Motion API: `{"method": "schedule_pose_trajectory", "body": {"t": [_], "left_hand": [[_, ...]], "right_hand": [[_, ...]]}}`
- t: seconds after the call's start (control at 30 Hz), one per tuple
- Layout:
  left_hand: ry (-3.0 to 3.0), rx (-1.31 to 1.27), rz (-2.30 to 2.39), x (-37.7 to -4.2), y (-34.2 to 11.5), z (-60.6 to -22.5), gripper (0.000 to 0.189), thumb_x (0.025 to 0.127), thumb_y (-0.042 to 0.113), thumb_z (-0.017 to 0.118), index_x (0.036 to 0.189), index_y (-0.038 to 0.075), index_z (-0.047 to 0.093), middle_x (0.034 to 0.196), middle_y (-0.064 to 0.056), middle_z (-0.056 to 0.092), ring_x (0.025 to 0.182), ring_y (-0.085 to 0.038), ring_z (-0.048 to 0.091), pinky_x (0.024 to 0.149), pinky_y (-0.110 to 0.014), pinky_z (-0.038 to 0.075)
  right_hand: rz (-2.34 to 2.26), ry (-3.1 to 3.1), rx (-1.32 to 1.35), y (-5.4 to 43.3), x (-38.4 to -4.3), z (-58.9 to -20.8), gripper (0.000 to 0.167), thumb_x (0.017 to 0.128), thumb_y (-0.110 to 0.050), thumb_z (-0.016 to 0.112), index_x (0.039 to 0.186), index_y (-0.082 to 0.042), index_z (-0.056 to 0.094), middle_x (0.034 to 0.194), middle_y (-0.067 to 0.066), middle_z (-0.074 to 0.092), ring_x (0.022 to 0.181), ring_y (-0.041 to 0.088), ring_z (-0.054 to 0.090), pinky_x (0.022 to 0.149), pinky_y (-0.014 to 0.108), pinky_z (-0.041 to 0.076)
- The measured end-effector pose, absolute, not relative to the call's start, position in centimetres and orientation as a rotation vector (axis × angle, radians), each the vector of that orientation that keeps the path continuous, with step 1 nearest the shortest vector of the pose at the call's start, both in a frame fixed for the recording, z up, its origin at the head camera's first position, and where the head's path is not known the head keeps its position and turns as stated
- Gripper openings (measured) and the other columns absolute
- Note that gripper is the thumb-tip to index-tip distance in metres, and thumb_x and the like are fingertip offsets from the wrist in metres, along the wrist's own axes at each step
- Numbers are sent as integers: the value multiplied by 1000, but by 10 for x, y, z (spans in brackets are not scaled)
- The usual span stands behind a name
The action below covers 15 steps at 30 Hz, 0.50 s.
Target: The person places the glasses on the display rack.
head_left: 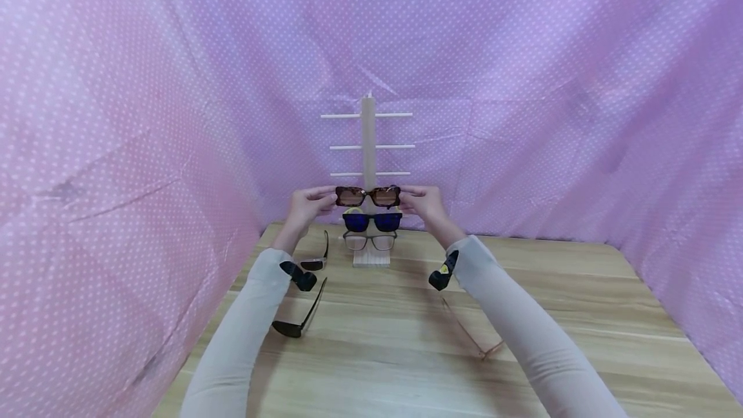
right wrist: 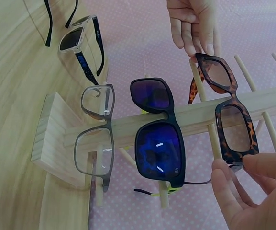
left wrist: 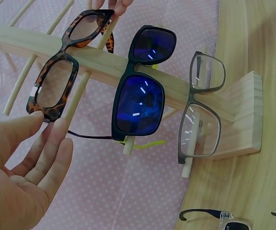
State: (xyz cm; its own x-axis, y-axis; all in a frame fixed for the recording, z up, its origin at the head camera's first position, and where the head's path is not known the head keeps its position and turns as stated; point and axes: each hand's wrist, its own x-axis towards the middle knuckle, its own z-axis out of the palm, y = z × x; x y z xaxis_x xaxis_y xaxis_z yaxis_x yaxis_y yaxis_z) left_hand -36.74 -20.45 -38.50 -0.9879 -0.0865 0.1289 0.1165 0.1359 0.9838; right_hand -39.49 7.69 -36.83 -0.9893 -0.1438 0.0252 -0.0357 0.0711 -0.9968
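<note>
Tortoiseshell sunglasses (head_left: 351, 197) with brown lenses are at a pair of pegs on a wooden eyewear stand (head_left: 368, 140). My left hand (head_left: 309, 205) pinches their left end between thumb and fingers, while my right hand (head_left: 425, 204) pinches the right end. In the left wrist view the left thumb presses on the frame corner (left wrist: 51, 111), and the fingers are beside the peg (left wrist: 78, 96). Right below hang dark sunglasses (head_left: 372, 222) with blue lenses and yellow-green temples. Lowest on the stand are clear glasses (head_left: 369, 242) with a grey frame.
Upper pegs (head_left: 395, 146) stick out on both sides of the post. Clear-framed sunglasses (head_left: 313, 264) and black sunglasses (head_left: 290, 329) lie left on the wooden table (head_left: 383, 366). Thin-framed glasses (head_left: 483, 355) lie partly under my right sleeve. A pink dotted cloth (head_left: 493, 82) surrounds the table.
</note>
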Motion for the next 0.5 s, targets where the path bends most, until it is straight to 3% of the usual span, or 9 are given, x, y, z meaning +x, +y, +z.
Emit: {"method": "schedule_pose_trajectory", "body": {"t": [0.13,0.3,0.43,0.5], "left_hand": [[-2254,-18,-1949,-365,-202,-383,37,97,10,70,133,-1,65,118,-25,72,72,-1,71,96,-46,59],[-2262,-5,-1929,-364,-200,-383,38,97,10,70,133,1,65,121,-28,70,72,-1,71,99,-50,57],[-2276,19,-1920,-363,-200,-384,37,98,13,70,133,3,66,122,-28,69,74,-2,71,88,-36,64],[-2275,28,-1931,-363,-199,-385,37,98,12,70,133,1,65,121,-26,70,75,-4,71,82,-28,64]], "right_hand": [[-2100,2238,-175,76,-394,-369,35,100,-3,63,134,5,62,129,30,64,79,18,74,99,47,58],[-2104,2249,-197,76,-392,-369,35,100,-3,62,134,5,62,127,32,64,68,6,69,99,47,58],[-2093,2264,-207,76,-391,-369,36,99,-4,63,134,4,63,127,31,65,70,7,70,99,49,58],[-2088,2267,-202,77,-390,-370,36,99,-3,63,134,3,63,126,31,66,76,13,73,99,49,58]]}}
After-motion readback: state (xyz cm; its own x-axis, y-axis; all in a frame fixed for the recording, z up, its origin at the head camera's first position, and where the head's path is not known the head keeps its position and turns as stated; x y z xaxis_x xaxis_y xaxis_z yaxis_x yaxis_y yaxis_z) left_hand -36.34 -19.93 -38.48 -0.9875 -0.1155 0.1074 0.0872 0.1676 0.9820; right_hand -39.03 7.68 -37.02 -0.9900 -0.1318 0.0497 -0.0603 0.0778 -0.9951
